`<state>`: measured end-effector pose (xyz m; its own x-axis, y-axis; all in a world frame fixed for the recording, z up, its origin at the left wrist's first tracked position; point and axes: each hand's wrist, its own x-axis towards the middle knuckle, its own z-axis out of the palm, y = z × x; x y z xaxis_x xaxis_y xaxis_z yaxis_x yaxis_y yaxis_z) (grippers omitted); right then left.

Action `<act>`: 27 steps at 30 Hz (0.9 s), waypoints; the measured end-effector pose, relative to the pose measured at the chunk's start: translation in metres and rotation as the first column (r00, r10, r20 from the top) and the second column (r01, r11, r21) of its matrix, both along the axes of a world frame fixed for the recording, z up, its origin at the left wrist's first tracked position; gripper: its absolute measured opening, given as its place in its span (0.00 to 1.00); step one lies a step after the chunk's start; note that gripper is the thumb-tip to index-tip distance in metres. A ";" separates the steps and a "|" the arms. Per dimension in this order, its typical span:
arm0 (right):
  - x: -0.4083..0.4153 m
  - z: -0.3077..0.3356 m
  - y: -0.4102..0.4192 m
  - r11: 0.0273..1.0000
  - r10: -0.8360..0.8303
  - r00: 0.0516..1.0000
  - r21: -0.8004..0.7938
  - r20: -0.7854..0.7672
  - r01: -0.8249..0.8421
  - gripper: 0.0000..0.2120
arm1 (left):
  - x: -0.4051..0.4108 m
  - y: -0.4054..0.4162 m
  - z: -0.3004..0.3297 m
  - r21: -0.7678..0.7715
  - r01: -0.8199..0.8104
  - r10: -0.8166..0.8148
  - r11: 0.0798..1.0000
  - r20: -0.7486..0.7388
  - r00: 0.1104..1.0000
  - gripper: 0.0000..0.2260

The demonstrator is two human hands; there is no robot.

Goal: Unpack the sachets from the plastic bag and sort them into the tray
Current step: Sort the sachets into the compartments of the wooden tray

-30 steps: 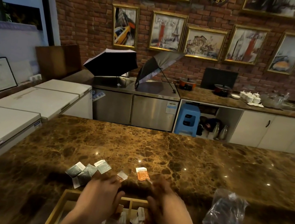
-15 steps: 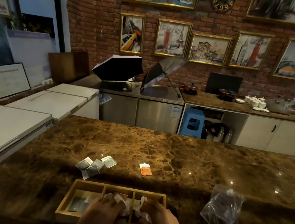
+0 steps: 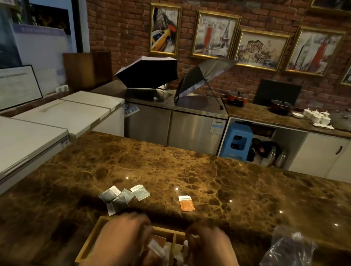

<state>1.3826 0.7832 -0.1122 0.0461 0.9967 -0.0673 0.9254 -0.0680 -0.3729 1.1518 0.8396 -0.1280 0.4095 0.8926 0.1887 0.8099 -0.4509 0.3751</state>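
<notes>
Sachets: I see small flat paper packets in three spots. A grey and white bunch of sachets [image 3: 123, 197] lies on the counter just past the tray's far left corner, some on top of each other. One orange sachet [image 3: 186, 203] lies alone on the counter, past the tray's far edge. More white and brown-orange sachets in the tray [image 3: 157, 254] sit in a loose pile in the middle box, and some white ones are in the right box.
Tray: the wooden tray [image 3: 87, 244] is a long, light-wood box with thin walls that split it into boxes. It sits at the near edge of the counter, right under my hands.
Left hand: my left hand [image 3: 122, 237] is over the left and middle boxes, fingers curled down. It is blurry, so I cannot tell if it holds anything.
Right hand: my right hand [image 3: 210, 252] is over the right box, fingers bent down near the white sachets. I cannot tell if it grips one.
Plastic bag: the clear plastic bag [image 3: 289, 263] is soft, shiny and crumpled. It lies on the counter to the right of the tray, apart from it.
Counter: the marble counter [image 3: 208, 178] is brown, smooth and glossy, with pale cracked lines and small spots of light.
</notes>
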 end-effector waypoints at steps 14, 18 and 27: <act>0.001 -0.049 0.120 0.946 -0.209 0.977 -0.261 -0.044 0.191 0.24 | -0.061 0.149 -0.051 -0.248 -0.107 0.089 0.963 -0.084 0.993 0.15; -0.001 -0.056 0.129 0.932 -0.231 0.971 -0.299 -0.055 0.204 0.28 | -0.062 0.158 -0.058 -0.208 -0.081 0.057 0.975 -0.118 0.991 0.15; -0.012 -0.053 0.128 0.942 -0.186 0.975 -0.261 0.120 0.211 0.22 | -0.061 0.153 -0.054 -0.231 -0.124 0.109 0.965 -0.078 0.991 0.13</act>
